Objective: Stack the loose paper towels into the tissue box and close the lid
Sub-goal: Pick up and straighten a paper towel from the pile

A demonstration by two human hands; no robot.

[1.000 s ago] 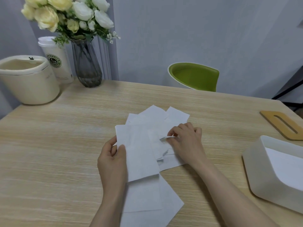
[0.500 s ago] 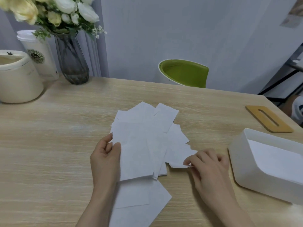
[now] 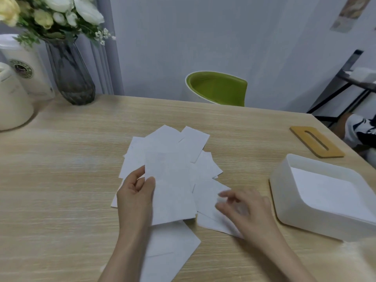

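Several white paper towels [image 3: 175, 143] lie fanned out on the wooden table [image 3: 61, 180]. My left hand [image 3: 136, 198] grips the left edge of the top towel [image 3: 171, 188], thumb on top. My right hand [image 3: 246, 212], blurred by motion, hovers over a towel [image 3: 207, 192] at the pile's right side; whether it holds that towel I cannot tell. The white tissue box [image 3: 284, 200] stands open at the right with a towel [image 3: 325, 192] inside. Its wooden lid [image 3: 316, 141] with a slot lies on the table behind the box.
A glass vase of flowers [image 3: 69, 78], a white paper cup [image 3: 26, 70] and a cream container [image 3: 12, 106] stand at the back left. A green chair [image 3: 217, 88] is behind the table. A person's shoe [image 3: 358, 129] shows at the right edge.
My right hand pulled a towel from the pile's middle toward the right front, then moved over it. My left hand kept its grip on the top towel. The view shifted right.
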